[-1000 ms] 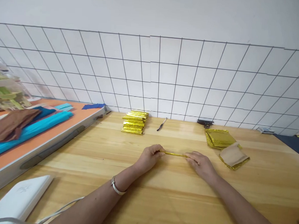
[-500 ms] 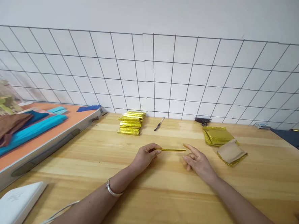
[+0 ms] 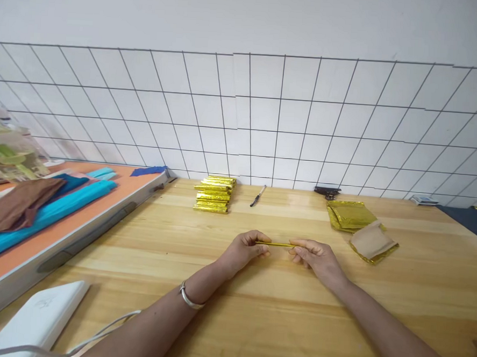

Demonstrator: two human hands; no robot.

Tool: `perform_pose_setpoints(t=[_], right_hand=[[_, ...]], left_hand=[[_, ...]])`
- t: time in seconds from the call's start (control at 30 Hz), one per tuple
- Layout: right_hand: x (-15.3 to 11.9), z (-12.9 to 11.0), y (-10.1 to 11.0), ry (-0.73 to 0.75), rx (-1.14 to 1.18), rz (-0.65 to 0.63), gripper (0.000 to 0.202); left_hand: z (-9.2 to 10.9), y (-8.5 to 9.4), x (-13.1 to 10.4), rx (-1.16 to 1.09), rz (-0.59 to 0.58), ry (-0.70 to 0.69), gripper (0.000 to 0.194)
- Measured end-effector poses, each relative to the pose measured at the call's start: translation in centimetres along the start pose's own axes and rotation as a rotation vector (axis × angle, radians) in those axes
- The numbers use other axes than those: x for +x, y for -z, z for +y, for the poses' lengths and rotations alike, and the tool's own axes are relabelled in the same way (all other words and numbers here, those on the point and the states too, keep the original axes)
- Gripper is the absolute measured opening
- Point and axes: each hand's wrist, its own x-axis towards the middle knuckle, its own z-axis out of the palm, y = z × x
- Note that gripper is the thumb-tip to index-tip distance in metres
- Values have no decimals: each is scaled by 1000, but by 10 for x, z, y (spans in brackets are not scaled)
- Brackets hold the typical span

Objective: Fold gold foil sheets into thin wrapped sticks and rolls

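A thin gold foil strip stretches level between my two hands, just above the wooden table. My left hand pinches its left end between thumb and fingers. At the right end, the thumb and fingers of my right hand are closed on it too. Beyond my left hand lies a stack of folded gold foil strips. To the right of my right hand are flat gold foil pieces and a brown-faced piece with gold edges.
A pen and a black clip-like object lie near the tiled wall. On the left, an orange-topped surface carries blue and brown crepe-like material. A white power bank with a cable sits at front left.
My right hand has closed from an outstretched finger onto the strip's right end. My left hand has shifted slightly to the right, and the view has turned a little left.
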Motion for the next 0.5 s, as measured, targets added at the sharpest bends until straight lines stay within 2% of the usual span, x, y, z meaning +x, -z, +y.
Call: perform_pose_setpoints(t=[0.13, 0.33, 0.5], right_hand=[[-1, -5, 0, 10, -32, -16, 46], [-3, -11, -4, 26, 17, -57, 46], [-6, -11, -13, 65, 73, -75, 43]], left_hand=[[0, -2, -3, 1, -82, 31, 34], [5, -9, -6, 116, -83, 14, 29], [13, -22, -11, 67, -110, 91, 33]])
